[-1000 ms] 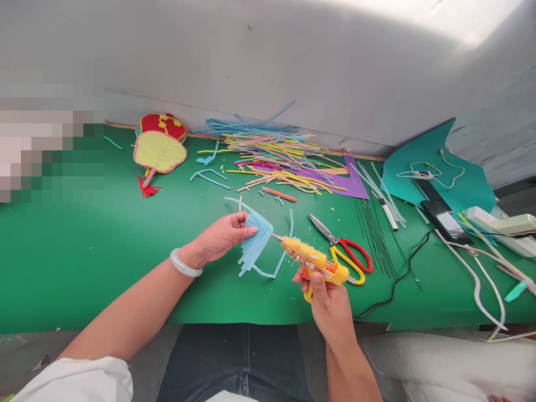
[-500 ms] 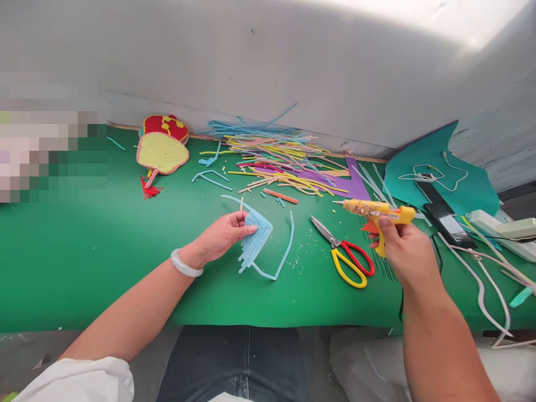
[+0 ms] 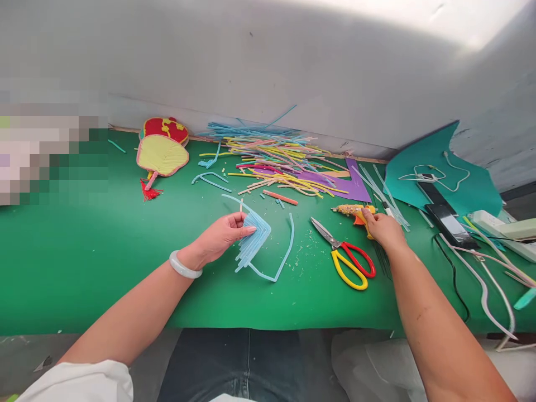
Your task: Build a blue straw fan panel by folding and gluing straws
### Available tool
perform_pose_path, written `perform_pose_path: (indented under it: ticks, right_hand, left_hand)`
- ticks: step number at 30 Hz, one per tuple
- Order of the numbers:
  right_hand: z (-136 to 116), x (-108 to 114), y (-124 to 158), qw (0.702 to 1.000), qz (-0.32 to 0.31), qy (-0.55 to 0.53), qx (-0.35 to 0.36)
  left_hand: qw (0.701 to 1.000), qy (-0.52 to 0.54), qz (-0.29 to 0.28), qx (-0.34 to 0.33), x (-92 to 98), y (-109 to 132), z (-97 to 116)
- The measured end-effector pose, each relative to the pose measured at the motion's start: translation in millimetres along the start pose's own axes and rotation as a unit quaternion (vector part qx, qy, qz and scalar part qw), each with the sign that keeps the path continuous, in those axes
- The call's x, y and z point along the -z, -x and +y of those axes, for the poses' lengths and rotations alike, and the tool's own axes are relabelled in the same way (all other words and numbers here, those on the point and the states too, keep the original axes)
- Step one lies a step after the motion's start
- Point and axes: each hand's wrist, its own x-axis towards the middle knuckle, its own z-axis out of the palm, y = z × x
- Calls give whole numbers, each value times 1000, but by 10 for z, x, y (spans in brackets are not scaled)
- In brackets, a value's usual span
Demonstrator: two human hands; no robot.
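My left hand [image 3: 220, 237] pinches a light-blue piece made of bent strips [image 3: 253, 240], a fan-like bundle with a thin blue outline strip curving to its right, held just above the green table [image 3: 84, 262]. My right hand [image 3: 383, 229] is closed round the handle of a yellow glue gun [image 3: 350, 210], which lies low at the table, nozzle pointing left. Scissors with red and yellow handles [image 3: 347, 259] lie between my two hands.
A heap of coloured strips [image 3: 276, 156] and a purple sheet [image 3: 355, 187] lie at the back. Two small fans [image 3: 161, 148] sit at the back left. A teal sheet [image 3: 439, 167] with a phone [image 3: 448, 223], cables and a power strip [image 3: 502, 229] fills the right.
My right hand carried the glue gun from the blue piece to the right, past the scissors, and lowered it to the table. My left hand kept hold of the blue piece.
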Motion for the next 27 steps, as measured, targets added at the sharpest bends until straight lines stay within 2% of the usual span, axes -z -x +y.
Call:
perform_pose_path:
  ticks: [3,4,5,6,7,9,11,13,17,23,25,27]
  right_hand:
    - [-125,45,263,993,108,38,-7]
    - [-204,39,439,985,165,32,35]
    - [-297,17,658,976,191,4,100]
    - [-399,-22,912,966,187,-36,174]
    - [-502,-78,1186,953,155,-76,249]
    - [-686,-225,1732,918,47,-144,366]
    - [-811,-385,2171,887,-12,-165,432]
    - [-874,-521,2434,877,-28,-148,456]
    - [-890,-643,2541,876,-2,-133,463]
    - [-886,-623,2511,870,9,-136,474]
    - [-877,-629,2520,868,-2,-150,473]
    - [-859,-647,2527,870,-12,-175,460]
  left_hand:
    - [1000,-9,3,1,-2,0,6]
    - [1000,-12,4,1,0,0,8]
    - [1000,-16,7,1,4,0,9]
    - [1000,-21,10,1,7,0,11]
    - [1000,-26,13,1,10,-2,12]
    - [999,-34,20,-1,10,-6,13]
    - [999,-36,25,-5,3,-17,14]
    - [999,-36,33,-9,2,-34,17]
    - [996,-39,71,-27,87,-78,49]
    - [983,-68,146,-94,313,-69,200]
    - [980,-116,133,-92,300,-42,250]
    - [980,-168,88,-63,226,-18,281]
